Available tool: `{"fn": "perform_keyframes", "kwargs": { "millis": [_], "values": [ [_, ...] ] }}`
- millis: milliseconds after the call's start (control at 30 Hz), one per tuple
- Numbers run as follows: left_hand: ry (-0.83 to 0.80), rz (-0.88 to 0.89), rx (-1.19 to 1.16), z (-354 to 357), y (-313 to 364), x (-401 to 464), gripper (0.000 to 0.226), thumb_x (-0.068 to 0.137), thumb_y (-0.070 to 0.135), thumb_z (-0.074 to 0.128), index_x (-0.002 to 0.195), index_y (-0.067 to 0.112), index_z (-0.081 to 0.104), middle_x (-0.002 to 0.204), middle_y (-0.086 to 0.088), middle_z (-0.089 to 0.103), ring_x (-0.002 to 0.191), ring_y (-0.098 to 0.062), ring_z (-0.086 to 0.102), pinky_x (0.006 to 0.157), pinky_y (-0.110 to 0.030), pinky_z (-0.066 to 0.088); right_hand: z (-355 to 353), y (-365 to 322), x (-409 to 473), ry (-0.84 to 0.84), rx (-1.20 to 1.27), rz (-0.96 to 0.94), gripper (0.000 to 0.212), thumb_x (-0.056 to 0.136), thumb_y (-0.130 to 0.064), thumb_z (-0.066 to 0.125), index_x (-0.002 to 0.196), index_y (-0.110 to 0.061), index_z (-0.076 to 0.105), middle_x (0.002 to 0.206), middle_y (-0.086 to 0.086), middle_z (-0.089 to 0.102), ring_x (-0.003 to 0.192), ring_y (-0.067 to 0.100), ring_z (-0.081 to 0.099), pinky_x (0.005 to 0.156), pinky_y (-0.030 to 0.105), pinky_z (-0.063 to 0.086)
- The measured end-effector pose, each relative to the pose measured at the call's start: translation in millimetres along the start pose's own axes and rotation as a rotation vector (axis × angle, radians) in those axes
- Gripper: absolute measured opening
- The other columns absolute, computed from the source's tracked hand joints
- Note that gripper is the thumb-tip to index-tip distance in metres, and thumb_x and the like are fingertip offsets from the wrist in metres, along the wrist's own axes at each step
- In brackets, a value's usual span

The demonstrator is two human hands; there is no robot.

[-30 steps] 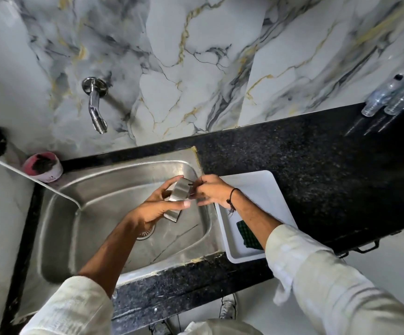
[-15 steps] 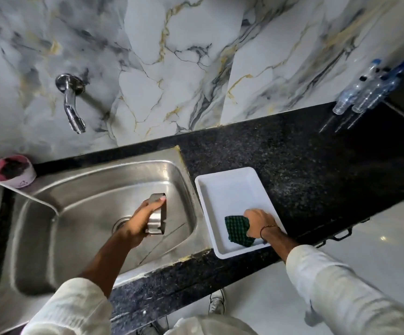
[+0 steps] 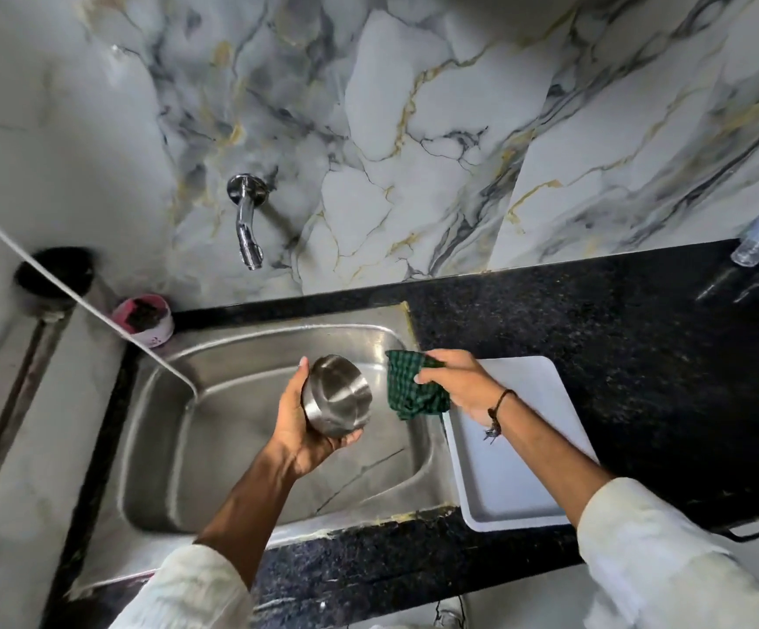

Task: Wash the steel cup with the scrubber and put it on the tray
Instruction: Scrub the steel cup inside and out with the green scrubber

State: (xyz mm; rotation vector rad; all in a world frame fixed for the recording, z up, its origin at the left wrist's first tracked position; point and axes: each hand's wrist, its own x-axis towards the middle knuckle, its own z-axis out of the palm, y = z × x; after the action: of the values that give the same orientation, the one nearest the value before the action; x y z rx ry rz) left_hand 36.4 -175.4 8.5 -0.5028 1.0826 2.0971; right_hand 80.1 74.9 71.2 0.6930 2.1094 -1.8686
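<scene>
Head view, left hand: the left hand (image 3: 298,426) wraps around the steel cup (image 3: 336,395) from the side and below, and holds it tipped over the sink (image 3: 214,451) with the base turned toward the camera.
Head view, right hand: the right hand (image 3: 457,383) pinches the green scrubber (image 3: 411,388) at its top edge, and the scrubber hangs just beside the cup, near but not touching it.
Where the cup is: in the air above the middle of the basin, well clear of the tray (image 3: 511,492).
Tray: white and bare as far as I can see, sitting on the dark table (image 3: 595,333) right against the sink's right edge.
Tap: the tap (image 3: 246,220) on the marble wall shows no running water, and the basin looks dry to me.
Done so far: both things are picked up and brought together over the sink; that looks like the whole of it.
Left to do: I'd say the scrubbing has not started, so the washing, any rinse, and setting the cup on the tray all remain.
Can't tell: whether the cup's inside is dirty, since its mouth faces away.
</scene>
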Motion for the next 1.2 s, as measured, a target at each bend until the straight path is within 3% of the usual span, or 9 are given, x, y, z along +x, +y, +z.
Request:
{"fn": "perform_keyframes", "kwargs": {
  "millis": [167,300,400,500,633,833,933,1033,1200],
  "values": [
    [0.012,0.078,-0.012,14,14,-3,0.070,0.072,0.078,0.072,0.102,0.016,0.086,0.112,-0.017,0.081,0.093,-0.035,0.080,0.089,-0.049,0.060,92,-28,-10,-0.100,-0.519,-0.426,0.033,0.084,-0.007,0.075,0.117,-0.011,0.080,0.119,0.009,0.080,0.106,0.017,0.072,0.091,0.017,0.049],
    [-0.004,0.181,-0.023,6,31,-10,0.072,0.078,0.077,0.067,0.106,0.012,0.083,0.107,-0.016,0.080,0.099,-0.033,0.077,0.088,-0.045,0.062,117,-26,-11,-0.180,-0.731,-0.570,0.027,0.089,-0.016,0.063,0.108,-0.014,0.081,0.105,0.008,0.081,0.095,0.026,0.070,0.083,0.026,0.050],
    [0.015,0.209,0.018,1,34,-13,0.075,0.074,0.080,0.068,0.103,0.013,0.083,0.104,-0.018,0.079,0.099,-0.034,0.074,0.096,-0.049,0.054,128,-35,-10,-0.301,-0.325,-0.235,0.035,0.077,-0.025,0.059,0.094,0.004,0.071,0.088,0.007,0.066,0.083,0.021,0.057,0.077,0.038,0.043],
    [0.033,0.228,0.027,0,28,-15,0.076,0.071,0.079,0.072,0.111,0.015,0.083,0.121,-0.018,0.078,0.109,-0.033,0.076,0.099,-0.049,0.057,145,-56,-10,-0.350,0.326,0.109,0.023,0.081,-0.020,0.054,0.093,-0.005,0.067,0.093,0.011,0.067,0.091,0.026,0.060,0.085,0.036,0.046],
    [0.020,0.257,0.010,3,29,-19,0.076,0.071,0.080,0.073,0.118,0.021,0.081,0.130,-0.015,0.076,0.114,-0.031,0.076,0.097,-0.050,0.059,145,-84,-5,-0.322,0.602,0.188,0.031,0.094,-0.033,0.050,0.104,-0.006,0.061,0.094,0.016,0.065,0.087,0.029,0.062,0.079,0.036,0.049],
    [0.059,0.235,-0.084,1,37,-21,0.072,0.075,0.079,0.068,0.111,0.019,0.084,0.120,-0.016,0.079,0.108,-0.033,0.077,0.096,-0.050,0.057,148,-66,-17,-0.348,0.178,-0.059,0.055,0.093,-0.051,0.053,0.118,-0.006,0.070,0.106,0.004,0.070,0.089,0.008,0.068,0.079,0.025,0.056],
    [0.008,0.215,-0.084,-6,44,-25,0.078,0.079,0.080,0.060,0.110,0.012,0.083,0.122,-0.022,0.078,0.111,-0.038,0.076,0.091,-0.051,0.061,128,-59,-23,-0.396,-0.403,-0.319,0.044,0.086,-0.065,0.045,0.097,-0.023,0.053,0.087,-0.003,0.063,0.079,0.012,0.059,0.087,0.047,0.052],
    [-0.016,0.179,-0.110,-2,40,-28,0.080,0.083,0.079,0.058,0.118,0.011,0.081,0.123,-0.023,0.077,0.109,-0.039,0.076,0.095,-0.054,0.059,110,-62,-20,-0.355,-0.897,-0.448,0.044,0.090,-0.061,0.044,0.107,-0.020,0.040,0.092,0.008,0.067,0.087,0.026,0.061,0.080,0.051,0.055],
    [0.049,0.130,-0.161,21,31,-32,0.085,0.081,0.079,0.059,0.132,0.012,0.068,0.125,-0.022,0.075,0.108,-0.040,0.074,0.091,-0.056,0.060,124,-84,-22,-0.383,-0.522,-0.371,0.052,0.079,-0.046,0.047,0.113,-0.007,0.045,0.097,0.002,0.058,0.097,0.024,0.056,0.080,0.035,0.044]
  ]
}}
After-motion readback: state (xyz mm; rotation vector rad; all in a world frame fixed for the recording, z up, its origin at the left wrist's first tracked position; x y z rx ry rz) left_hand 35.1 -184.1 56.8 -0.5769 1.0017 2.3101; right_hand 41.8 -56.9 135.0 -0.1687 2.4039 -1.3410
